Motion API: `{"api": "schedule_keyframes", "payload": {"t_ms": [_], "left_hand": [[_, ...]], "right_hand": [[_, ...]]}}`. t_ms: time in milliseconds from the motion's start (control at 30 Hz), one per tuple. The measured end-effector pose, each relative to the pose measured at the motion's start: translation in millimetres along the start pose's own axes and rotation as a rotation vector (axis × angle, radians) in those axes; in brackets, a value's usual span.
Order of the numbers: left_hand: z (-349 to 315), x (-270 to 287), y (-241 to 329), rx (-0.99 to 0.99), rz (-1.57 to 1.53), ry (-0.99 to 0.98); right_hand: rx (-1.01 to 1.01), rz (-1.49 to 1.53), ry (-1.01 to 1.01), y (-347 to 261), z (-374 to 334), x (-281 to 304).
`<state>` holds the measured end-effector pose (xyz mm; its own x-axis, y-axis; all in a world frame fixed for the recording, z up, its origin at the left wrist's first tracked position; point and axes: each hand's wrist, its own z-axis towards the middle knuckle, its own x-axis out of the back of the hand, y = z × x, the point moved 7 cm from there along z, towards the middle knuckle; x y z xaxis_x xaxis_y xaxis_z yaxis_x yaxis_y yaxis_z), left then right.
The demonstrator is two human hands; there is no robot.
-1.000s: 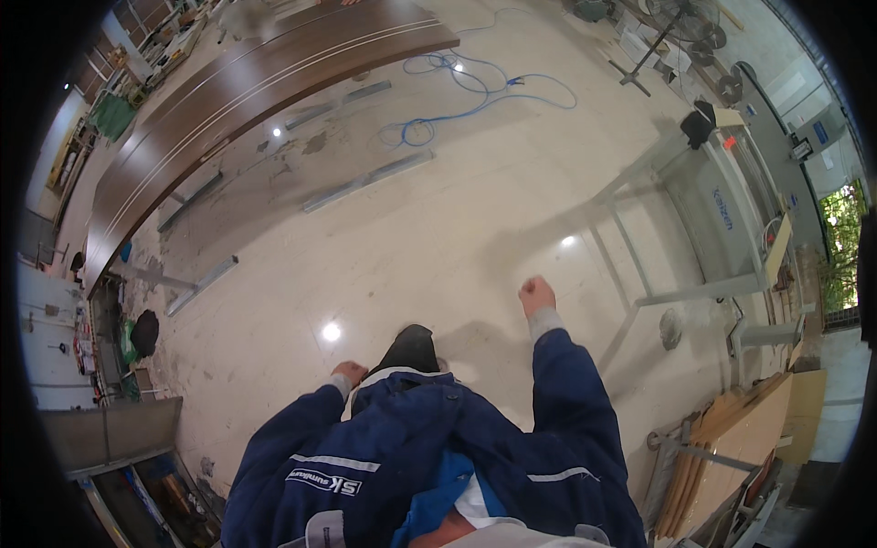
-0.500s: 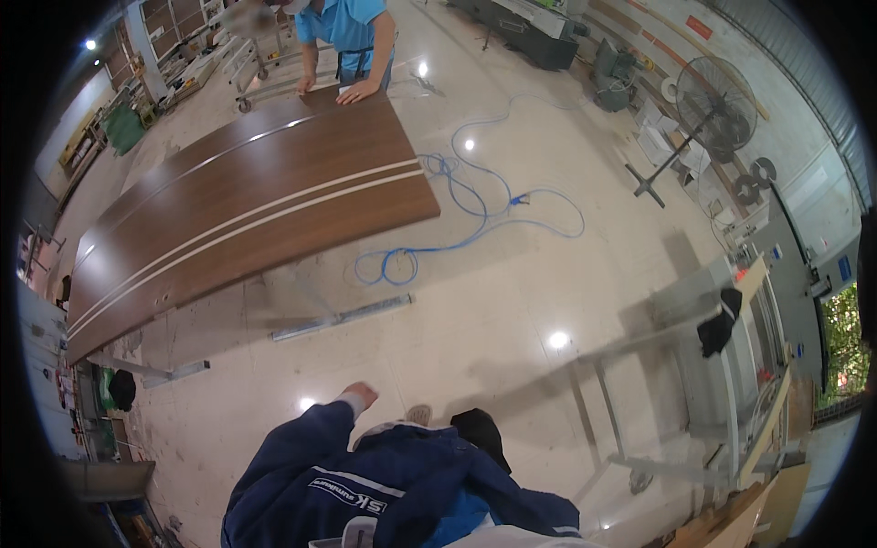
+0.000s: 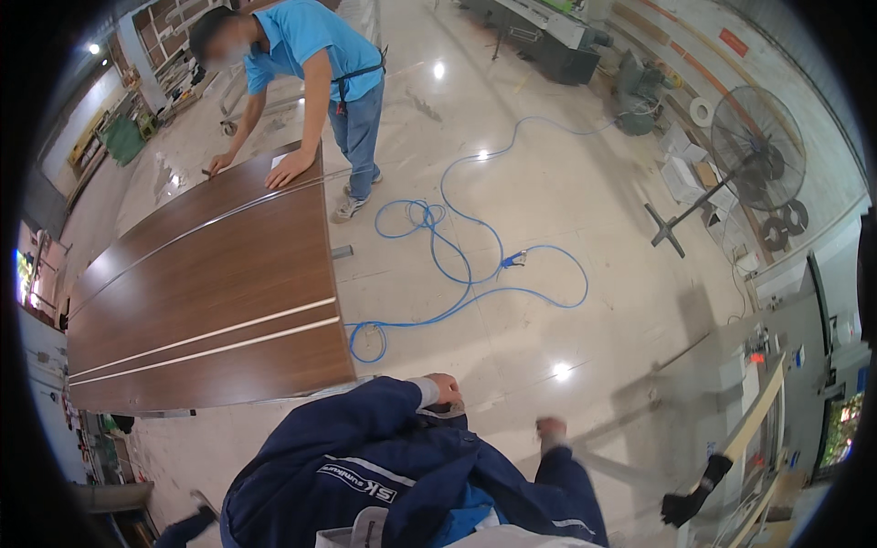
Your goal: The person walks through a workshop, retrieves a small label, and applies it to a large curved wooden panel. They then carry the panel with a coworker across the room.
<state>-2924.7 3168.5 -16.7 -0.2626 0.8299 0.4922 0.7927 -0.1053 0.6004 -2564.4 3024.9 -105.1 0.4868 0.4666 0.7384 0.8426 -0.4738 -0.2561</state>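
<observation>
My left hand (image 3: pixel 446 388) hangs in front of my dark blue jacket, its fingers loosely curled, with nothing visible in it. Lower and to the right, my right hand (image 3: pixel 551 426) is small and smeared, so its fingers cannot be made out. Neither hand appears to touch anything. Nearest on the left is a large brown wood-grain panel (image 3: pixel 210 283) with two pale stripes and a thin metallic strip. A co-worker in a light blue shirt (image 3: pixel 311 41) bends over its far end, one hand flat on it and the other at its edge.
A blue air hose (image 3: pixel 470 292) lies looped on the floor right of the panel. Farther right stand a pedestal fan (image 3: pixel 754 151) and a grey motor unit (image 3: pixel 639 96). A black glove (image 3: pixel 696 493) hangs by a frame at lower right. A machine (image 3: pixel 557 41) stands at the back.
The panel's right end now lies nearer and farther left in view. The co-worker leans farther over it, one hand now at the far edge. My left hand is farther right; my right hand has come into view.
</observation>
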Motion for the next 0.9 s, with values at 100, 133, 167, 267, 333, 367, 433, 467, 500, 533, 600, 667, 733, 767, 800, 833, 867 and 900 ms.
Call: {"api": "schedule_keyframes", "payload": {"t_ms": [100,133,167,267,333,367,433,467,500,533,600,667,733,767,800,833,867,900], "left_hand": [[57.9,65.6,-27.1,0.152,-0.154,0.096],[75.2,87.3,-41.0,0.221,-0.203,0.153],[97.9,108.8,-52.8,0.253,-0.240,0.160],[169.1,180.4,-92.6,0.351,-0.402,0.220],[218.5,238.4,-104.6,0.337,-0.355,0.264],[244.3,278.2,-110.6,0.356,-0.328,0.279],[276.9,334.5,-100.2,0.309,-0.319,0.448],[294.5,369.6,-97.1,0.317,-0.351,0.483],[311.6,404.6,-93.7,0.330,-0.381,0.520],[336.1,433.0,-87.3,0.291,-0.402,0.385],[365.1,488.0,-79.8,0.250,-0.433,0.447],[411.5,542.2,-81.2,0.247,-0.522,0.404],[459.4,598.7,-91.1,0.208,-0.622,0.471],[483.6,626.4,-96.4,0.201,-0.627,0.498],[506.0,655.5,-104.1,0.234,-0.585,0.535],[526.2,684.3,-115.2,0.249,-0.614,0.548],[544.8,707.9,-123.5,0.281,-0.624,0.545],[562.4,737.4,-131.5,0.309,-0.631,0.553]], "right_hand": [[-0.011,0.518,0.278,-72.1,141.0,159.9],[0.080,0.574,0.282,-99.8,176.7,202.8],[0.147,0.635,0.340,-124.8,209.8,240.5],[0.238,0.431,0.490,-185.3,307.2,318.2],[0.158,0.230,0.492,-198.8,361.3,337.2],[0.011,0.168,0.384,-194.7,382.3,331.1],[-0.080,-0.004,-0.102,-180.8,399.9,297.6],[-0.127,0.133,-0.233,-171.4,397.1,285.6],[-0.172,0.082,-0.350,-164.3,396.9,279.3],[0.358,-0.710,-0.303,-186.7,394.7,277.4],[0.318,-0.560,-0.330,-190.5,409.9,286.3],[0.020,-0.302,-0.370,-194.0,456.9,310.2],[-0.050,-0.267,-0.375,-215.4,518.4,335.4],[-0.055,-0.277,-0.375,-226.6,551.5,350.5],[-0.051,-0.292,-0.375,-236.8,586.3,366.9],[-0.037,-0.320,-0.368,-247.5,623.9,385.6],[-0.014,-0.367,-0.361,-255.1,660.2,408.8],[0.047,-0.463,-0.354,-267.5,701.7,437.1]]}}
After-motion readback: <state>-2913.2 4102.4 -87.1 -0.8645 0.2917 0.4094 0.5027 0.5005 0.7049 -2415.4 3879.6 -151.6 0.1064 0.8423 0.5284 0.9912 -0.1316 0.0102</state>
